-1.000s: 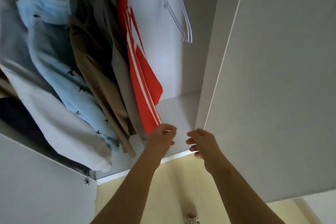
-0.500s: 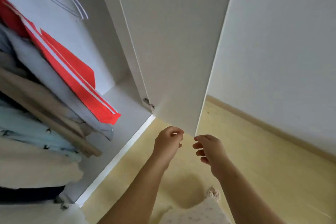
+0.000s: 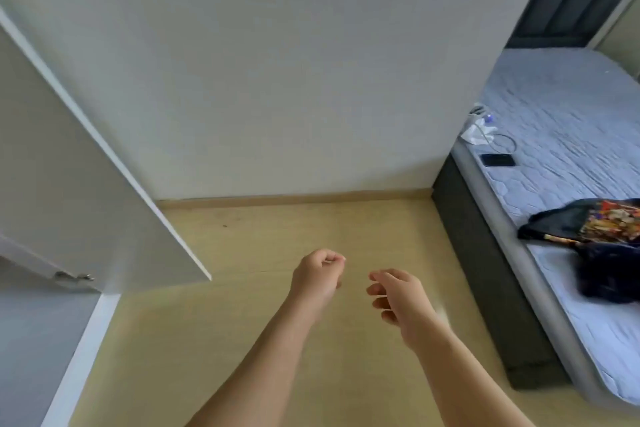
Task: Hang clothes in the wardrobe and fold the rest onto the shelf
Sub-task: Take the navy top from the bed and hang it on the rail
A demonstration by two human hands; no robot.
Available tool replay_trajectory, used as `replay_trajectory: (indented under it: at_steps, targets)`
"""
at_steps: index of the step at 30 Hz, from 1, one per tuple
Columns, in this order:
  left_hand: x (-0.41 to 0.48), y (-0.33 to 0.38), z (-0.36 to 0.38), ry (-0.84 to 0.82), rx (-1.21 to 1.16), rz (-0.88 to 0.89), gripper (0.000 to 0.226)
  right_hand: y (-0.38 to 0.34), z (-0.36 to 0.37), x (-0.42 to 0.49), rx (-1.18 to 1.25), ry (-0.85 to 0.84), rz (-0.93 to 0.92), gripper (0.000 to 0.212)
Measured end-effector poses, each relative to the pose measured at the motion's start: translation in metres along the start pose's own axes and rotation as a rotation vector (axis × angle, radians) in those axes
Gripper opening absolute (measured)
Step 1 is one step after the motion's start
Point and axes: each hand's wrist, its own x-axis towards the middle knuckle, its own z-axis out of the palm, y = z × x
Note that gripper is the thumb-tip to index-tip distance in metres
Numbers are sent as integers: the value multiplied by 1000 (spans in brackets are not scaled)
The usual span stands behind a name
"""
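Left hand (image 3: 317, 279) an empty fist above the floor (image 3: 277, 236), right hand (image 3: 398, 298) loosely curled, empty, wardrobe door (image 3: 86, 166) open at left, dark clothes (image 3: 595, 229) heaped on the bed (image 3: 554, 121) at right

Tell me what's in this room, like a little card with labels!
left hand: curled like a fist, holds nothing, above the floor
right hand: fingers loose, holds nothing
door: white, open, at the left
bed: at the right, against the wall
clothes: dark heap on the bed, one part with a colourful pattern
phone: dark, flat on the bed near its edge, apart from the clothes
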Motion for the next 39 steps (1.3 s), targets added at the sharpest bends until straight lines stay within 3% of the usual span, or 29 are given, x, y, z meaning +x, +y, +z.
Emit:
replay_trajectory:
  at_steps: [9,22,32,39]
  targets:
    - [-32,57,230,-301,122,103,19,63,-231,5,174,287,67,14]
    - [4,116,448,-625,319,126,18,87,-417,58,559,633,128,14]
    - [80,196,607,-745,489,109,18,37,-559,152,558,647,212,12]
    - [92,213,687,-787,541,60,20,61,-626,173,640,653,334,10]
